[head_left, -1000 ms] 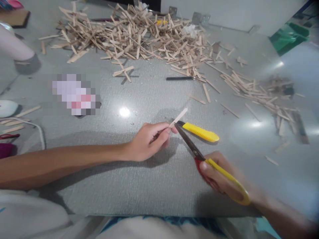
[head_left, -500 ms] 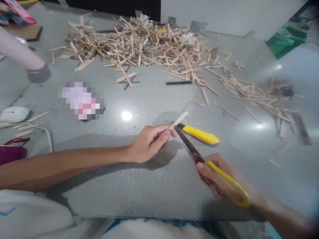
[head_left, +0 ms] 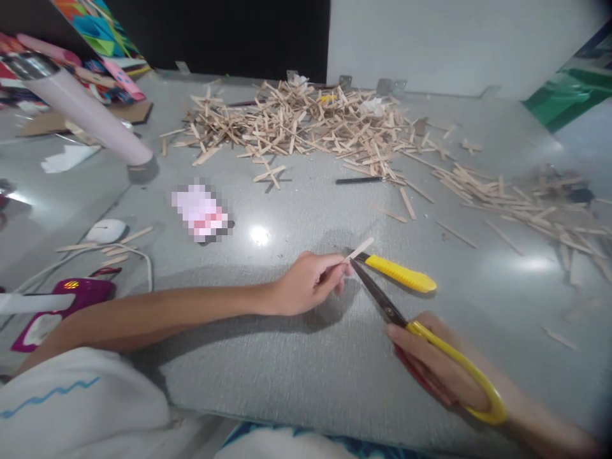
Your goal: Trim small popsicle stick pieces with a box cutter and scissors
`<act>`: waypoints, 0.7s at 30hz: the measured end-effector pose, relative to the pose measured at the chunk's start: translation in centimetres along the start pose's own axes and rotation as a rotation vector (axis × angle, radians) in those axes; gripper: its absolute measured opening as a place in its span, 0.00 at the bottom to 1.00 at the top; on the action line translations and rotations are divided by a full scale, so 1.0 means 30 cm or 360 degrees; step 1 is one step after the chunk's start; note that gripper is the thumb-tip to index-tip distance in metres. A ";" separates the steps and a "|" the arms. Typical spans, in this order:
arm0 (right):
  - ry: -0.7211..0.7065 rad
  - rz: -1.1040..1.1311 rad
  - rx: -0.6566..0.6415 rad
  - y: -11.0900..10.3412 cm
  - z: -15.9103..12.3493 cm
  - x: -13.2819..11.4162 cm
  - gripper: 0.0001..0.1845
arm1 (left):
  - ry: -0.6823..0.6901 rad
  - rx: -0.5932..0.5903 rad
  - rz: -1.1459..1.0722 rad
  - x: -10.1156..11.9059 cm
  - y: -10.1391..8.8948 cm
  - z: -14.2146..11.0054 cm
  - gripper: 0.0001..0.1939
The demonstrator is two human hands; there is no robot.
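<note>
Pinching a wooden craft stick [head_left: 362, 247] near its low end, the left hand [head_left: 310, 287] has its thumb and fingertips pressed close, with no gap I can see. Most of the stick pokes out past the fingers, up and to the right. It seems to be held this way so the bare part stays free and the fingers keep clear of it.

The right hand [head_left: 430, 354] is wrapped around the handles of the scissors [head_left: 391, 312], one yellow and one red. I cannot tell which fingers go through the loops. The blades look almost together and point up and left, with their tips at the stick, just beside the left fingertips. I cannot tell if they touch the wood. Holding the scissors far back likely makes the tips easy to steer.

The stick is up in the air over the gray table [head_left: 268, 363]. A yellow utility knife [head_left: 401, 274] lies just behind the scissors, maybe so it is easy to grab.

A big messy heap of craft sticks [head_left: 296, 127] sits at the back, perhaps to leave room for the hands. A thin black tool [head_left: 358, 181] lies in front of it.
</note>
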State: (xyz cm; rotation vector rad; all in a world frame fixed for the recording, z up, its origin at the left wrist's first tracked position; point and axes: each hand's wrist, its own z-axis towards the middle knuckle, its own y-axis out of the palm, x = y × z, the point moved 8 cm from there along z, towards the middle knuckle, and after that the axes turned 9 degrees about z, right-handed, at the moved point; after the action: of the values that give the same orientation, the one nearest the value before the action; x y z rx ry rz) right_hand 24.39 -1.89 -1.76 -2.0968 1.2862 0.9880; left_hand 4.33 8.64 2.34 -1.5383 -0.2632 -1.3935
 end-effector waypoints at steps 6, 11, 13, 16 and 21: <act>0.0163 0.0135 -0.0042 0.011 -0.005 0.024 0.46 | 0.0240 -0.0059 0.0264 0.014 -0.024 0.018 0.14; 0.0206 0.0190 -0.0084 0.016 -0.003 0.025 0.46 | 0.0334 -0.0061 0.0589 0.006 -0.036 0.020 0.14; 0.0199 0.0232 -0.0115 0.018 -0.006 0.014 0.45 | 0.0338 -0.0079 0.0704 0.002 -0.038 0.018 0.14; 0.0153 0.0252 -0.0132 0.018 -0.009 -0.005 0.46 | 0.0294 -0.0066 0.0649 -0.001 -0.044 0.018 0.14; 0.0098 0.0240 -0.0031 0.002 0.014 0.002 0.46 | 0.0182 0.0001 0.0483 -0.007 -0.040 0.021 0.14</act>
State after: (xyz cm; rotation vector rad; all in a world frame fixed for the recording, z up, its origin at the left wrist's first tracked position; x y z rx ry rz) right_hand 24.21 -1.66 -2.06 -2.0839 1.4900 1.0089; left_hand 3.80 9.79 2.90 -1.4245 0.0396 -1.2335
